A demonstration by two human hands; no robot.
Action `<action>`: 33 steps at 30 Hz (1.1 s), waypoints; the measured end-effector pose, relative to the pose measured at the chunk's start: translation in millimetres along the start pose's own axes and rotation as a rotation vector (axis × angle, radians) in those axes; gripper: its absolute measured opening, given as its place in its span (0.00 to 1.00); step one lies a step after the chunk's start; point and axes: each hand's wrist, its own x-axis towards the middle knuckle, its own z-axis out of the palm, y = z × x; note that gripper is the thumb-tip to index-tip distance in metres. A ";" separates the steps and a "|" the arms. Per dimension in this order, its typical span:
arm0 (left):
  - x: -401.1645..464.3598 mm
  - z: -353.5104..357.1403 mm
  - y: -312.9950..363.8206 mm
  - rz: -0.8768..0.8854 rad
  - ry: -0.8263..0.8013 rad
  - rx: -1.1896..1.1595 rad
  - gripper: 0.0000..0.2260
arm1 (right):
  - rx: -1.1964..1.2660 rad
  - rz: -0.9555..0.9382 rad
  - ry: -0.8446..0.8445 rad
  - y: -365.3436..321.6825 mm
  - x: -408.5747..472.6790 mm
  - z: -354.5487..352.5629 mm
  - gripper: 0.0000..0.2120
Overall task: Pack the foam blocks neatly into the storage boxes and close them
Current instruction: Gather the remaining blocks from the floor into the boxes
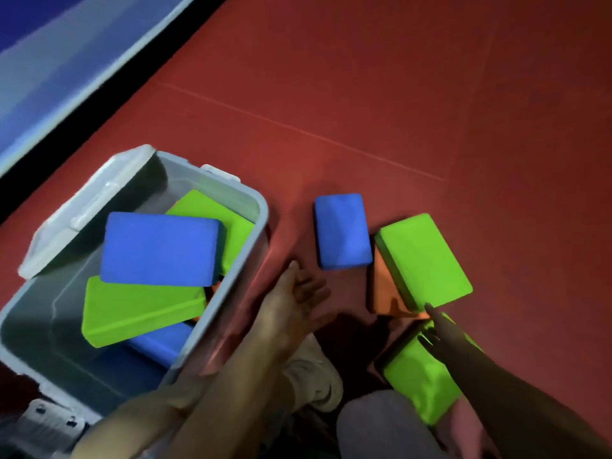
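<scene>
1. Storage box [231, 313] sits on the red floor [430, 111] at my left, lid off, grey walls, white latch piece [82, 207] on its far rim.
2. Inside the box, loosely piled and not squared up: blue block [159, 248] on top, tilted; green block [139, 309] under its near edge; a second green block [228, 220] at the far side; another blue block [162, 342] at the bottom.
3. On the floor to the right of the box: blue block [342, 231] lying flat, alone. Just beside it, a green block [425, 260] rests tilted on an orange block [384, 289].
4. A further green block [420, 382] lies near my knee, partly under my right forearm.
5. My left hand [298, 299]: palm up, fingers spread, holding nothing, between the box and the loose blue block.
6. My right hand [440, 329]: dark and blurred. One finger extends to the near corner of the tilted green block; grip cannot be told.
</scene>
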 end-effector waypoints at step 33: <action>74.6 2.9 -47.6 0.064 0.091 0.254 0.26 | 0.695 0.158 -0.524 20.6 30.5 62.2 0.38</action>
